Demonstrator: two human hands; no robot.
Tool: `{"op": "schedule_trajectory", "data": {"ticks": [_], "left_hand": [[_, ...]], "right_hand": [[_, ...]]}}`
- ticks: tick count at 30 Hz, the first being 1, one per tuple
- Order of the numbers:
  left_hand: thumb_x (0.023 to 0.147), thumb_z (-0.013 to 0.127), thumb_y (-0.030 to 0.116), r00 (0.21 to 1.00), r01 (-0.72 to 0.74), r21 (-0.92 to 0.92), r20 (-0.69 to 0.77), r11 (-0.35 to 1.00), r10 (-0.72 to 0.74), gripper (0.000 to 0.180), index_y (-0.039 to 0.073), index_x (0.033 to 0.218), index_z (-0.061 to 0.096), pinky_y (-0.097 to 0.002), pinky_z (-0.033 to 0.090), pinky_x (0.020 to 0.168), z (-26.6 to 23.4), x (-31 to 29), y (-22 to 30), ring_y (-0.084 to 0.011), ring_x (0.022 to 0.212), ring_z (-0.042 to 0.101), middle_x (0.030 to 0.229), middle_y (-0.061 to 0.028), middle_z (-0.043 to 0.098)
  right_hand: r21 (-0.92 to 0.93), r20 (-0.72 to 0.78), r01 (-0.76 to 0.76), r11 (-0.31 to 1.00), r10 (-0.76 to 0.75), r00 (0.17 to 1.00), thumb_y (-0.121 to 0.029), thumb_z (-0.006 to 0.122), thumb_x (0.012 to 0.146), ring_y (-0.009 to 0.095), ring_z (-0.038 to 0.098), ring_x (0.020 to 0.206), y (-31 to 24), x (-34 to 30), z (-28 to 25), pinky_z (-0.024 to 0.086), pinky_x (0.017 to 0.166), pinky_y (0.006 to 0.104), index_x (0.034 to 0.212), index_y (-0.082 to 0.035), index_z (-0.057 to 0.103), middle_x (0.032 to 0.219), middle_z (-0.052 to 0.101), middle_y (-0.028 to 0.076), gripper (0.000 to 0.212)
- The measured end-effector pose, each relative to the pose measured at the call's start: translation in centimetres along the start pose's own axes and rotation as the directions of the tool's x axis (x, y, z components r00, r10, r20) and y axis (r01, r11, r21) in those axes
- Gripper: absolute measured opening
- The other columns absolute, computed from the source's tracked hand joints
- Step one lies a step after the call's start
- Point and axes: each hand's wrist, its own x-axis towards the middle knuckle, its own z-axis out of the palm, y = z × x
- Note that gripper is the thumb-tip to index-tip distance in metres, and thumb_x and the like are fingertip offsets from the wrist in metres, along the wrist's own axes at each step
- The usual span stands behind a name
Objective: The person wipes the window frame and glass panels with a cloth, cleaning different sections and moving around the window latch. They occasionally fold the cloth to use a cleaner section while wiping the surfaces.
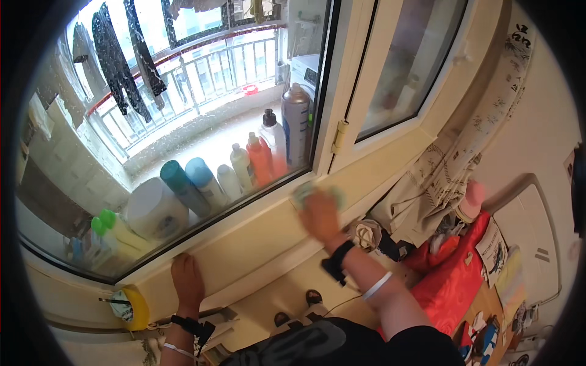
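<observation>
My right hand (321,218) is pressed on a pale green cloth (303,193) on the cream windowsill (244,253), below the window frame. Motion smears both the hand and the cloth, and the palm hides part of the cloth. Farther left, my left hand (187,280) leans on the sill close to the frame, its fingers curled in. Nothing shows in that hand. Black bands circle both wrists.
Behind the glass stand several bottles (259,160) and a white tub (157,207). A yellow container (138,308) sits left of my left hand. A hinged window sash (351,134) rises at right. Red fabric (448,283) and a folding chair (526,238) are lower right.
</observation>
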Motion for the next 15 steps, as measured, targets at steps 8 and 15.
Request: {"op": "schedule_trajectory", "data": {"ticks": [8, 15], "left_hand": [[0.089, 0.054, 0.006, 1.0, 0.005, -0.04, 0.028, 0.999, -0.004, 0.018, -0.005, 0.102, 0.058, -0.046, 0.04, 0.094, 0.8, 0.7, 0.5, -0.0386, 0.106, 0.052, 0.112, -0.0207, 0.058], [0.087, 0.051, 0.004, 0.995, 0.043, 0.016, 0.086, 0.999, -0.044, 0.019, -0.004, 0.103, 0.057, -0.0463, 0.04, 0.094, 1.4, 0.1, -0.5, -0.0383, 0.107, 0.052, 0.111, -0.0196, 0.057]], "right_hand": [[0.229, -0.225, 0.275, 0.934, -0.225, 0.948, -0.035, 0.06, 0.085, 0.036, 0.04, 0.131, -2.1, -3.4, 2.1, 0.034, 0.103, 0.0476, 0.131, -0.002, 0.046, 0.137, 0.046, 0.02, 0.059], [-0.079, -0.387, -0.064, 0.995, 0.028, 0.922, -0.037, 0.049, 0.093, 0.035, 0.039, 0.129, 13.2, -0.6, -0.6, 0.03, 0.107, 0.0514, 0.13, 0.0, 0.047, 0.135, 0.046, 0.018, 0.053]]}}
